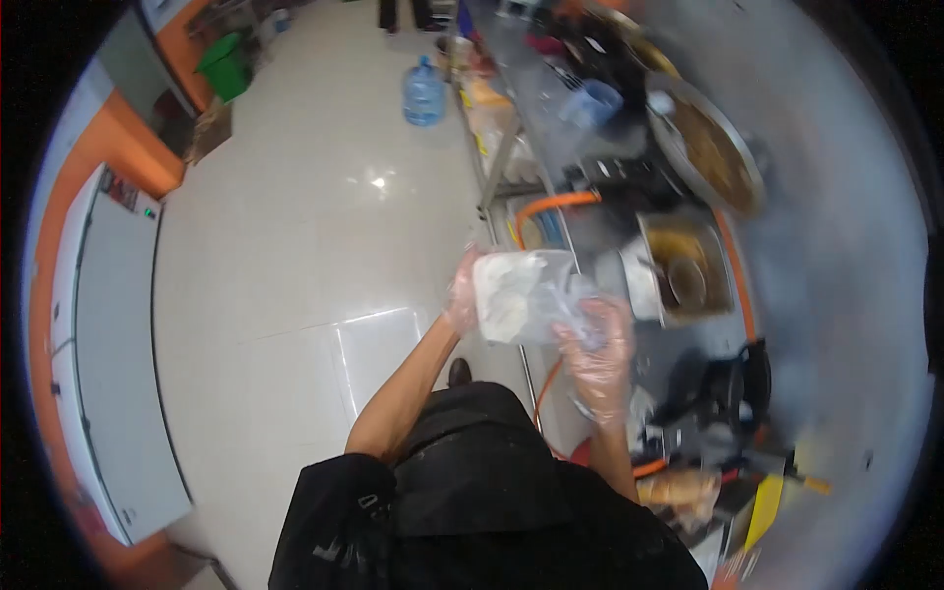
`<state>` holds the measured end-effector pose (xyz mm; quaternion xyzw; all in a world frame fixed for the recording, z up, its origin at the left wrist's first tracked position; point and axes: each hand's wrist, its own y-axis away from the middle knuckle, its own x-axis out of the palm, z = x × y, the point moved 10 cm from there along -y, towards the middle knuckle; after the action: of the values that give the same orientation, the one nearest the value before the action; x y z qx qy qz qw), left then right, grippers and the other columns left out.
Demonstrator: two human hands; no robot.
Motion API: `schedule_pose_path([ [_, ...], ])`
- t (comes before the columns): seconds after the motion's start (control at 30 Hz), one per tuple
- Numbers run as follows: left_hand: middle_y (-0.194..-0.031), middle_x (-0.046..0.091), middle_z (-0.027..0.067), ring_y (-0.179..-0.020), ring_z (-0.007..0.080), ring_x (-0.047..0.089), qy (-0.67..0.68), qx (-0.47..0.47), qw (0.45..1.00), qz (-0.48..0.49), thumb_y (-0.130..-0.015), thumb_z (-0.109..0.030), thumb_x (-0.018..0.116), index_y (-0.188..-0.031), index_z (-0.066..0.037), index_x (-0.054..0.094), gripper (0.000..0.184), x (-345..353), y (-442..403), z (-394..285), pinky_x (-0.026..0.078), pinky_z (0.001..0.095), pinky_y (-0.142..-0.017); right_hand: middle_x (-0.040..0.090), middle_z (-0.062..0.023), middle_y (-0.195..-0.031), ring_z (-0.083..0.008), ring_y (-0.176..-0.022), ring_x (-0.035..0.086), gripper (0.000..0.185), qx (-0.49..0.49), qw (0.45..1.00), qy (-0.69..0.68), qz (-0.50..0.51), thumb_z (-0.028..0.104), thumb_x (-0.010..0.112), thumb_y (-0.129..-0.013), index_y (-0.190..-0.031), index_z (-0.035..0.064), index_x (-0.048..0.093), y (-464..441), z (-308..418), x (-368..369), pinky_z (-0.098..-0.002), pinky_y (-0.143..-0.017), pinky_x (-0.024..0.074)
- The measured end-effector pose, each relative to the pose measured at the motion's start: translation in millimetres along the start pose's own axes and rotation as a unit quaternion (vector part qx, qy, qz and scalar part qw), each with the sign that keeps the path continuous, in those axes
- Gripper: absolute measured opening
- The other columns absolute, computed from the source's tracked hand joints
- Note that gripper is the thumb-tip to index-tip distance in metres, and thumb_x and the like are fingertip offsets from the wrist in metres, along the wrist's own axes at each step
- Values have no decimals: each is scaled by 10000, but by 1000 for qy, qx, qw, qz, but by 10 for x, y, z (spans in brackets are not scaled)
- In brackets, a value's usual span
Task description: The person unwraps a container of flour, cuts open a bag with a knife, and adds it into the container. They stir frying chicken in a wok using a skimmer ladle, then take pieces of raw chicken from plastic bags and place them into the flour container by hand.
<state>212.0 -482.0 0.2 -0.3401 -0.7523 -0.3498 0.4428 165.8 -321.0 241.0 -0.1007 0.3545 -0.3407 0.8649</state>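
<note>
A clear plastic bag of white powder (511, 295) hangs between my two hands, in front of my body at the edge of the metal counter. My left hand (464, 293), in a clear plastic glove, grips the bag's full end from the left side. My right hand (600, 344), gloved the same way, closes round the gathered, looser end of the bag on the right. The bag lies roughly sideways, and its right part is blurred.
Along the metal counter (602, 236) stand a square metal tray (726, 295) with a ladle and brown liquid, a large round pan (708, 147) and a blue cup (595, 103). A water jug (424, 96) and a green bin (224, 69) are on the floor. A person's legs show at the top.
</note>
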Motion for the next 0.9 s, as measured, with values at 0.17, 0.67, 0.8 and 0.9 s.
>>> schedule_pose_path([
  [0.17,-1097,659,150,-1017,279,640,8,104,985,-137,-950,-621,354,-1187,-4,564,693,-1283,160,-1319,503,438,-942,628,-205,-1142,-339,-1039,622,395,72,958,-77,268,94,681,-801,-1184,56,596,-725,-298,1894,-401,-916,470],
  [0.67,-1385,478,202,-1226,325,513,-321,-85,836,-436,-952,-464,501,-1418,6,357,677,-4652,-762,-3200,428,442,-1005,683,-206,-1058,-306,-1043,644,396,230,873,106,418,277,557,-811,-1052,-12,676,-3042,-2817,6131,-372,-940,479],
  [0.8,-1344,535,178,-1171,290,555,-647,-105,687,-313,-924,-351,570,-1325,42,495,567,-5514,-629,-3639,453,358,-979,664,-178,-1067,-246,-977,626,453,435,840,59,319,264,643,-746,-1123,12,637,-3572,-6177,6510,-398,-886,499],
  [0.9,-1285,576,131,-1095,227,578,-320,-137,783,-515,-924,-289,578,-1352,22,478,538,-5477,-132,-3881,464,327,-945,660,-144,-1018,-231,-937,608,321,400,886,173,160,245,610,-784,-1020,32,647,-4547,-6655,6078,-384,-841,503],
])
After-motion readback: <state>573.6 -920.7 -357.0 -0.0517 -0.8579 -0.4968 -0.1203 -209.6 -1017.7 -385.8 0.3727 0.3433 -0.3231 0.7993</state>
